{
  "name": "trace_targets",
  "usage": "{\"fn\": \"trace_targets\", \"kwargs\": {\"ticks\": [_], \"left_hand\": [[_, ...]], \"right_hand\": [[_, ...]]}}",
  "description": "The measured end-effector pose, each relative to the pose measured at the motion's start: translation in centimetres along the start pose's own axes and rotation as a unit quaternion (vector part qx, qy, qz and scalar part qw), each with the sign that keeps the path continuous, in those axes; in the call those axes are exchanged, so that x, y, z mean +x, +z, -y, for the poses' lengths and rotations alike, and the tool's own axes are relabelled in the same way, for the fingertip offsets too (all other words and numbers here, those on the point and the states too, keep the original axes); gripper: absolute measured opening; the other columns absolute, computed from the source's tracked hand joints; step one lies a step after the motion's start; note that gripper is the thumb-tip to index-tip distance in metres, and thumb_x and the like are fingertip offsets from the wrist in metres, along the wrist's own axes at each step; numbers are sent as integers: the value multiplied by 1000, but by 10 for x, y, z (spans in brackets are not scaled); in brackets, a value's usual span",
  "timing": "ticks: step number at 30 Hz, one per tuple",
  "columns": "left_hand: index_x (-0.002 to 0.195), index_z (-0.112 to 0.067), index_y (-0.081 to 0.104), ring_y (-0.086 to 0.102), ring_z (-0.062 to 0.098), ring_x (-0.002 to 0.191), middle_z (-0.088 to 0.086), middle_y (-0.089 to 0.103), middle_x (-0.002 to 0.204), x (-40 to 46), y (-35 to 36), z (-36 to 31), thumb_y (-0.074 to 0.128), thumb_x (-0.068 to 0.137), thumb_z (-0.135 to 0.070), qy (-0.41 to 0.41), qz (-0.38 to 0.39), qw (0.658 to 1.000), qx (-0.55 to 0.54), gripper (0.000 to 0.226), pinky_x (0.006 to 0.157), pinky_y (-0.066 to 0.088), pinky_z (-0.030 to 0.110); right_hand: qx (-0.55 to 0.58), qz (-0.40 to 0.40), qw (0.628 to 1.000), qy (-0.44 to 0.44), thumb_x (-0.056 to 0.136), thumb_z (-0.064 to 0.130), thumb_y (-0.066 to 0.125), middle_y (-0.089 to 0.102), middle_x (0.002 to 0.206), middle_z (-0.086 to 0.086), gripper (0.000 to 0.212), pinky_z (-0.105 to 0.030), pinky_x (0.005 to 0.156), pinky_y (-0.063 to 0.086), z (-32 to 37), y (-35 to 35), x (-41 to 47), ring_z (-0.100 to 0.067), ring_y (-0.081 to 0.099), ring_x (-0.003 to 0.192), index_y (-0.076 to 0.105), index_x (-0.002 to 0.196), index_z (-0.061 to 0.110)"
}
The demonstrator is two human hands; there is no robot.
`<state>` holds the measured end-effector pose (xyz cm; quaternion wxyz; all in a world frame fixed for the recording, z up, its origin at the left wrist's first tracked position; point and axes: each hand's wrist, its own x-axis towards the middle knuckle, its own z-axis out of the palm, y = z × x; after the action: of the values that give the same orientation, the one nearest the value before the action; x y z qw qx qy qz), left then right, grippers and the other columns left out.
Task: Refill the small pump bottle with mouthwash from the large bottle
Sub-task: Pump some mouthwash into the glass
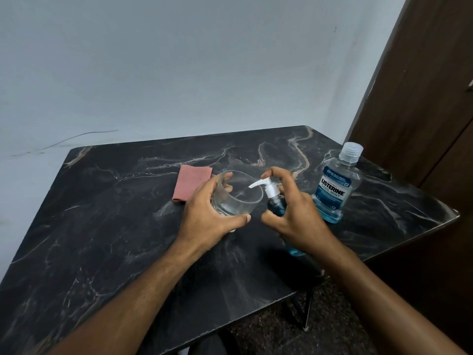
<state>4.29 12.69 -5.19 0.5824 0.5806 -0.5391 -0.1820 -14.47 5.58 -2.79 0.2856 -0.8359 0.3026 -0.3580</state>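
My right hand [297, 216] grips the small pump bottle [276, 207], which holds blue liquid and has a white pump head; my index finger rests on top of the pump. Its nozzle points left over a clear glass tumbler [238, 198], tilted and held off the table by my left hand [207, 213]. The glass looks almost empty. The large mouthwash bottle [335, 185], with a clear cap on and blue liquid low inside, stands upright to the right, apart from both hands.
A folded pink cloth [190, 181] lies behind the glass on the dark marble table [102, 226]. A wall stands behind, and a brown wooden door [422, 98] at the right. The table's front-right edge drops to the floor.
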Motion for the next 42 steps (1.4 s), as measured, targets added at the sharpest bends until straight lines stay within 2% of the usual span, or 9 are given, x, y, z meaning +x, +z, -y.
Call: {"fn": "trace_targets", "kwargs": {"ticks": [4, 10, 16, 20, 24, 27, 30, 34, 42], "left_hand": [[132, -32, 60, 63, -5, 109, -18, 68, 115, 0, 0, -1, 90, 53, -33, -2, -3, 1000, 1, 84, 88, 49, 11], [131, -30, 60, 63, -2, 113, -19, 68, 117, -1, 0, -2, 89, 53, -32, 1, -5, 1000, -6, 83, 94, 53, 24], [131, -31, 60, 63, -3, 113, -20, 69, 116, 0, 0, -3, 88, 52, -35, 1, -10, 1000, -5, 84, 96, 55, 27], [132, -31, 60, 63, -3, 112, -18, 68, 117, 0, 0, -2, 89, 52, -34, 0, -12, 1000, -2, 85, 95, 55, 26], [133, -29, 59, 63, -1, 113, -16, 67, 122, 0, 0, -2, 90, 53, -31, -1, -13, 1000, -3, 85, 97, 55, 31], [133, -30, 59, 63, 1, 114, -15, 68, 119, 0, 0, -2, 90, 53, -31, -2, -13, 1000, -1, 85, 99, 55, 35], [133, -29, 59, 63, -1, 113, -15, 68, 120, 0, 0, -3, 90, 53, -32, 0, -12, 1000, 1, 85, 98, 55, 33], [132, -28, 60, 63, 0, 112, -15, 68, 117, 0, 0, -2, 90, 53, -30, 1, -15, 1000, -3, 84, 97, 55, 33], [131, -32, 60, 63, -3, 111, -16, 69, 116, 0, 1, 3, 90, 52, -35, -2, -4, 1000, -7, 85, 92, 53, 20]], "right_hand": [[0, -9, 1000, -2, 72, 17, 68, 65, 80, -7, 75, -40, 47, 52, 0, 1, 1, -23, 59, 55, 39, 132, 50], [-2, -5, 1000, -2, 72, 23, 65, 62, 79, -1, 66, -27, 45, 48, 1, 0, 1, -13, 55, 51, 39, 125, 51], [-11, -19, 1000, -5, 74, 12, 68, 62, 78, -8, 74, -36, 46, 51, 1, 1, 2, -23, 57, 54, 38, 130, 51], [-9, -10, 1000, -10, 75, 15, 68, 63, 84, 5, 69, -22, 45, 47, 0, 1, 0, -12, 57, 52, 38, 124, 54], [3, -20, 1000, -8, 75, 11, 68, 64, 86, 0, 77, -30, 46, 53, -1, 3, 1, -20, 60, 55, 38, 133, 51], [3, -15, 1000, -7, 74, 20, 66, 63, 86, 5, 69, -22, 45, 49, 1, 2, 1, -13, 58, 53, 38, 127, 53], [-1, -14, 1000, -2, 73, 28, 63, 64, 85, 9, 63, -17, 46, 46, 1, 1, 1, -7, 56, 52, 37, 123, 56], [-8, -25, 1000, -5, 74, 15, 69, 65, 81, -6, 75, -32, 48, 53, -1, 2, 2, -21, 60, 57, 39, 132, 52], [1, -32, 999, -12, 75, 14, 68, 61, 80, 4, 76, -18, 50, 46, -5, 2, -2, -10, 55, 53, 38, 132, 53]]}}
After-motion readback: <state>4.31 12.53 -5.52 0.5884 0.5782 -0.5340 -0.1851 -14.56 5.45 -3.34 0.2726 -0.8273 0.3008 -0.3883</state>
